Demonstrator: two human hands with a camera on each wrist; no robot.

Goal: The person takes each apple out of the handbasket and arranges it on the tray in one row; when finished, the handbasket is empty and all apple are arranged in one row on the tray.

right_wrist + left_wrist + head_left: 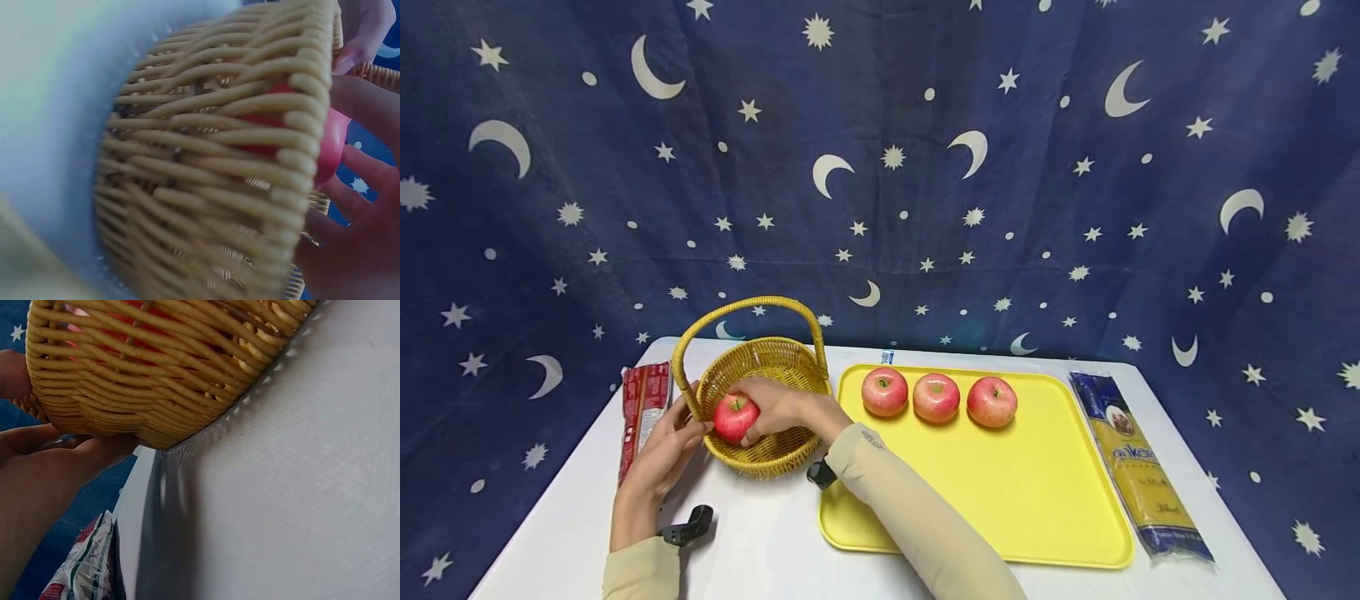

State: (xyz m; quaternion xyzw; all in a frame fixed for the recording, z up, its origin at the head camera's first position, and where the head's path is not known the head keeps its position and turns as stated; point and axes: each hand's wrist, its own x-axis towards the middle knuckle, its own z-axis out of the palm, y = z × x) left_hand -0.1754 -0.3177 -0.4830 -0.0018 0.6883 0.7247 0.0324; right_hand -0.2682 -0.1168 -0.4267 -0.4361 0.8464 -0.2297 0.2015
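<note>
A red apple (735, 418) sits inside the left part of a round wicker basket (775, 473) with a tall arched handle. My right hand (775, 408) reaches over the rim and grips that apple, fingers and thumb around it. In the right wrist view, the apple (332, 147) shows at the rim and through the weave. My left hand (662, 454) holds the basket's left side by the rim near the handle's foot. The left wrist view has the thumb at the rim and fingers (94, 450) against the outside of the weave.
A yellow tray (1000, 500) lies right of the basket, with three apples (936, 398) in a row near its far edge. Beyond it lies a blue and yellow pasta packet (1138, 467). A red packet (643, 408) lies behind my left hand. A starry cloth (880, 167) hangs behind the table.
</note>
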